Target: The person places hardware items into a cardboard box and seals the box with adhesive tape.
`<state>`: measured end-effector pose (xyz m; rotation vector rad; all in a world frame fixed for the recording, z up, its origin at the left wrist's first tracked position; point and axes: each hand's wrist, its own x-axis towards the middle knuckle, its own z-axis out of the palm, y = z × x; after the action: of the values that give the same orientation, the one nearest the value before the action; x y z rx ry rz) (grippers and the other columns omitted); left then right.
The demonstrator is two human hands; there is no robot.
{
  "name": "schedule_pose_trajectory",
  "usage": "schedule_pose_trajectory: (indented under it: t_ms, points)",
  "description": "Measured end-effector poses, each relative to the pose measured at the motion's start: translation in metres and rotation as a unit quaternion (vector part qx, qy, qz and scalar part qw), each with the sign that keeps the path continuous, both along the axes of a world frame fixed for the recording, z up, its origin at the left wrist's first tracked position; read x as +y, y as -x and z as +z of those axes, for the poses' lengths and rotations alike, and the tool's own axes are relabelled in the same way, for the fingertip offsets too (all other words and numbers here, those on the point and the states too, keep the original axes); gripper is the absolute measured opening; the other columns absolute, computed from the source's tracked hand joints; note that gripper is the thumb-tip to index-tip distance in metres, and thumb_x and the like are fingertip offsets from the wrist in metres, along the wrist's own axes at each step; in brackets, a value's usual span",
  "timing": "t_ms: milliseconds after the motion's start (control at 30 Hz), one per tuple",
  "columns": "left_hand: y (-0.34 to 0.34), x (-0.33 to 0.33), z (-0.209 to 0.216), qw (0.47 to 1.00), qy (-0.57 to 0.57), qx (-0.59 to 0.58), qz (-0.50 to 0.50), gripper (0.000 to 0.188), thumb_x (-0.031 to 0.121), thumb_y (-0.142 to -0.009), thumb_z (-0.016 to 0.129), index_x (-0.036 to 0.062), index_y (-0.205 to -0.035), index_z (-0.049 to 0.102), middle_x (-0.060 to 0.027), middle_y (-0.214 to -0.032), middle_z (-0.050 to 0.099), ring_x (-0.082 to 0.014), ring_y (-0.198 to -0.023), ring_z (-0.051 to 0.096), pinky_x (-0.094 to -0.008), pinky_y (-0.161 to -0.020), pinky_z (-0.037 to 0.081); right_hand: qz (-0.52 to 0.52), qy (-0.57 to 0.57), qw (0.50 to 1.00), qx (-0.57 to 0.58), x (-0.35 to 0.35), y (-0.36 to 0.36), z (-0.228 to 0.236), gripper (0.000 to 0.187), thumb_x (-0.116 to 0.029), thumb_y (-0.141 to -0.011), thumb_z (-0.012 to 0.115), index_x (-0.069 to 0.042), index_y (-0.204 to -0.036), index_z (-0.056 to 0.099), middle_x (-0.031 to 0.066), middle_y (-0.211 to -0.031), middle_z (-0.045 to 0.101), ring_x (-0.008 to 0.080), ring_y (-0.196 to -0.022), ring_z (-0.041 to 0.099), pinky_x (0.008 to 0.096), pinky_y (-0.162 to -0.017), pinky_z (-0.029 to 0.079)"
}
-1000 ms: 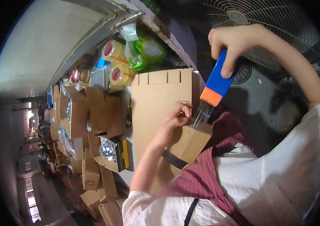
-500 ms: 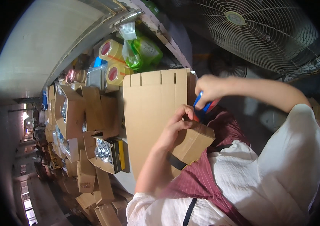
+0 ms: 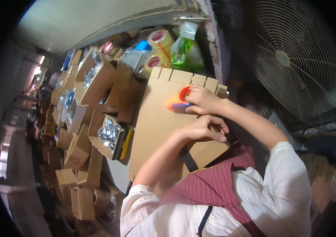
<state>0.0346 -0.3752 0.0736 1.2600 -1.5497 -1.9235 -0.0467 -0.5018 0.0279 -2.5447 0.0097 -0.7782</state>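
My right hand (image 3: 204, 101) is closed around an orange and blue tape dispenser (image 3: 184, 93), partly smeared by motion, held above a large flat cardboard sheet (image 3: 152, 130) with slots cut along its far edge. Just nearer to me, my left hand (image 3: 207, 128) rests with bent fingers and thumb on the far end of a small closed cardboard box (image 3: 209, 152). The box lies against my striped maroon apron (image 3: 211, 181). A dark strap-like band (image 3: 189, 160) shows beside the box, and my left wrist hides part of the box's left side.
Clear tape rolls (image 3: 157, 61) and a green plastic bag (image 3: 187, 53) stand beyond the sheet. Left of it are open cartons, one holding small bagged silvery parts (image 3: 109, 132). A large caged fan (image 3: 294, 59) stands at the far right. More cartons (image 3: 83, 203) pile up lower left.
My right hand has moved left with the tape dispenser, from the box's far end to over the cardboard sheet. My left hand stays at the box. The whole view has turned and shifted.
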Motion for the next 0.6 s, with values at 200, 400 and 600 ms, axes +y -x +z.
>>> schedule_pose_trajectory:
  t_ms: [200,400,600]
  points:
    - [0.005,0.011,-0.008,0.99,0.101,-0.046,0.085,0.048,0.033,-0.088,0.084,0.0034,-0.121,0.066,-0.0084,-0.102,0.071,-0.0173,-0.1,0.066,-0.0307,-0.09,0.052,-0.086,-0.148,0.985,-0.021,0.002,0.03,-0.036,0.036,-0.012,-0.092,0.068,-0.009,-0.128,0.068,0.0151,-0.133,0.064,0.0335,-0.126,0.06,0.043,-0.109,0.045]
    - [-0.011,0.032,-0.033,0.854,0.117,0.015,0.506,0.028,0.027,-0.11,0.054,0.0002,-0.11,0.062,-0.0056,-0.087,0.068,-0.0123,-0.076,0.064,-0.0292,-0.068,0.053,-0.024,-0.72,0.653,0.233,0.069,0.114,-0.044,0.062,-0.062,-0.104,0.051,-0.004,-0.12,0.066,-0.0024,-0.097,0.068,0.0078,-0.086,0.062,0.0254,-0.076,0.049]
    - [-0.036,0.198,-0.016,0.647,0.261,-0.226,0.68,0.023,0.021,-0.101,0.064,0.0039,-0.114,0.07,-0.0097,-0.108,0.071,-0.0238,-0.108,0.065,-0.0363,-0.098,0.05,-0.096,-0.668,0.713,0.192,0.104,0.115,-0.007,0.046,-0.04,-0.103,0.058,0.0,-0.125,0.064,0.0085,-0.115,0.069,0.0153,-0.106,0.064,0.0303,-0.089,0.051]
